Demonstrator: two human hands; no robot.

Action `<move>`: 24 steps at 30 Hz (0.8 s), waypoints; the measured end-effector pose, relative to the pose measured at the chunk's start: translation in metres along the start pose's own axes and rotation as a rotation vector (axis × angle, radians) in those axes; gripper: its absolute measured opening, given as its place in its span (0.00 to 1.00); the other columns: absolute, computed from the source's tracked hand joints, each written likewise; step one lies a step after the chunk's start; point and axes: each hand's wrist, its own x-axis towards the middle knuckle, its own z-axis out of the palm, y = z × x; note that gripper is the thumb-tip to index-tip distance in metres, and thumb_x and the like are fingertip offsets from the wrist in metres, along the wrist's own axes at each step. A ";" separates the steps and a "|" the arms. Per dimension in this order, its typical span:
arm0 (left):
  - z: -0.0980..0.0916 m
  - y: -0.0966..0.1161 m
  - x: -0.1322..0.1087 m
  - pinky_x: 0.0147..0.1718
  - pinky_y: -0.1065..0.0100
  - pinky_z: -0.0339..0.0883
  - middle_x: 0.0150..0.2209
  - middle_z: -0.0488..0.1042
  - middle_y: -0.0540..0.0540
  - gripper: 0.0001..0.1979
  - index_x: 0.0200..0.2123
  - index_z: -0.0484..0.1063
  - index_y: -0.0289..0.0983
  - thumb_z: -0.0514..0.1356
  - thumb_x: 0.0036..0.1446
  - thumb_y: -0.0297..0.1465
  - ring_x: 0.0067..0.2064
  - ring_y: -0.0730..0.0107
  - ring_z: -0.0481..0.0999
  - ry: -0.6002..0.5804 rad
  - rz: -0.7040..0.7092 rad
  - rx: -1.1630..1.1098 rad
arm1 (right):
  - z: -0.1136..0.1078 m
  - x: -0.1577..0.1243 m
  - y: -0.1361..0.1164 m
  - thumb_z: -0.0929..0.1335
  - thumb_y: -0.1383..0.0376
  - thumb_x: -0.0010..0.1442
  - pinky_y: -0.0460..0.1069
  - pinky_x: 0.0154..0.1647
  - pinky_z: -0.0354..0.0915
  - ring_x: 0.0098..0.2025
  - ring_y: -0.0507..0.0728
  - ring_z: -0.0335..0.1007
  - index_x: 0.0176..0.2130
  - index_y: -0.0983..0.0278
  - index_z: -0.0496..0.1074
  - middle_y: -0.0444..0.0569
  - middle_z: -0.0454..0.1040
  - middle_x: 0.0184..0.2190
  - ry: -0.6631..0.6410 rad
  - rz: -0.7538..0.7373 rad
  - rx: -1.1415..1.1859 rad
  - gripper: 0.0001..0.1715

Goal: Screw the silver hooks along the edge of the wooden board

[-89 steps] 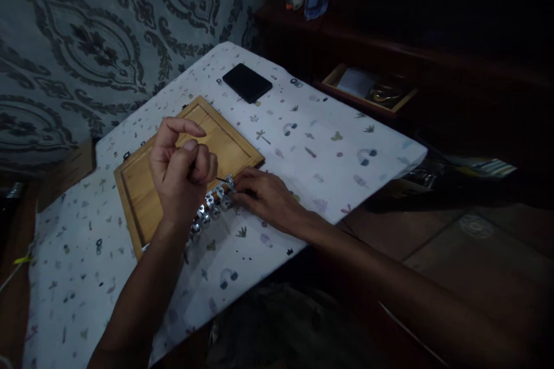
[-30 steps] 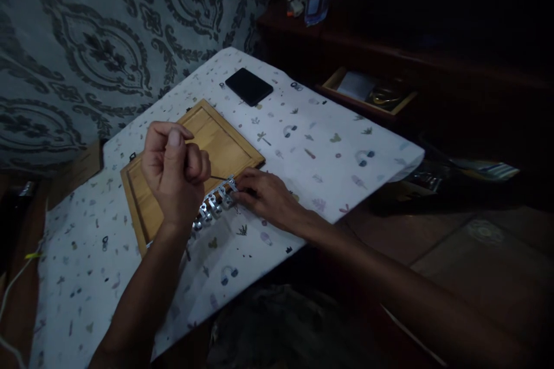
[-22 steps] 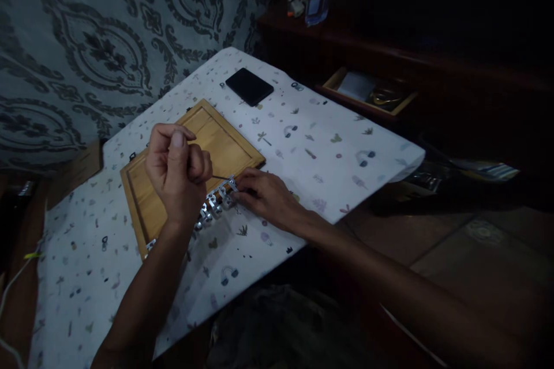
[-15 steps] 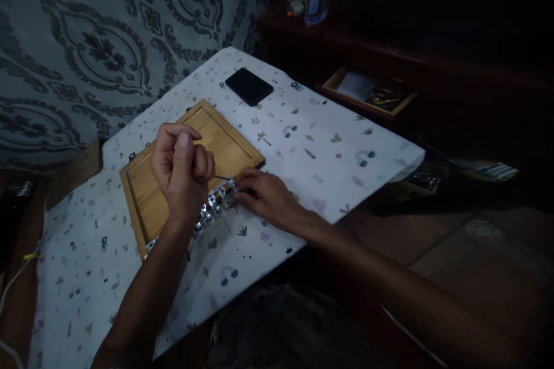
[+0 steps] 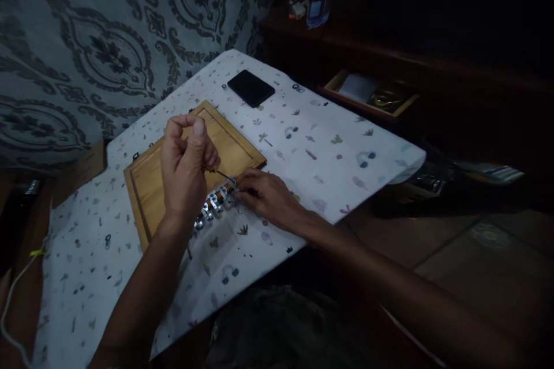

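Observation:
A wooden board (image 5: pixel 225 138) with a raised rim lies on the table. Along its near edge runs a row of small shiny metal clips (image 5: pixel 213 205). My left hand (image 5: pixel 188 155) is raised above the board, its fingers curled closed. From it a thin dark strand (image 5: pixel 223 175), cord or rod I cannot tell, reaches to the clip at the row's right end. There my right hand (image 5: pixel 264 191) has thumb and fingers pinched at that clip, by the board's right corner. Its fingertips partly cover what they grip.
A black phone (image 5: pixel 251 87) rests on the patterned white tablecloth (image 5: pixel 320 155) beyond the board. Behind are an open drawer (image 5: pixel 372 92) and a plastic bottle (image 5: pixel 319 0) on a dark cabinet. A cardboard piece (image 5: pixel 80 176) and a white cable (image 5: pixel 17 288) are at the left.
My left hand has turned slightly and moved a little up and right; more of the dark strand shows. My right hand stays pinched at the same clip. The view has shifted slightly.

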 end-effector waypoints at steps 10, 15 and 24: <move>0.004 -0.006 -0.003 0.15 0.74 0.40 0.14 0.45 0.60 0.15 0.29 0.70 0.38 0.66 0.58 0.43 0.15 0.81 0.42 -0.053 0.056 -0.123 | -0.002 -0.001 -0.003 0.69 0.68 0.64 0.49 0.42 0.63 0.41 0.54 0.72 0.35 0.65 0.76 0.48 0.77 0.40 -0.007 0.012 0.002 0.05; -0.008 -0.001 0.016 0.13 0.78 0.44 0.13 0.46 0.61 0.17 0.28 0.70 0.36 0.67 0.56 0.42 0.13 0.84 0.43 -0.372 -0.130 -0.122 | -0.002 0.000 -0.003 0.69 0.69 0.64 0.49 0.42 0.64 0.41 0.54 0.73 0.33 0.65 0.76 0.48 0.77 0.39 -0.007 0.000 -0.011 0.07; -0.002 -0.002 0.019 0.13 0.80 0.45 0.14 0.46 0.62 0.15 0.30 0.69 0.36 0.67 0.58 0.40 0.13 0.86 0.42 -0.542 -0.139 -0.115 | -0.004 0.000 -0.006 0.69 0.69 0.65 0.49 0.43 0.64 0.41 0.54 0.73 0.34 0.65 0.76 0.48 0.77 0.41 -0.035 0.049 -0.013 0.07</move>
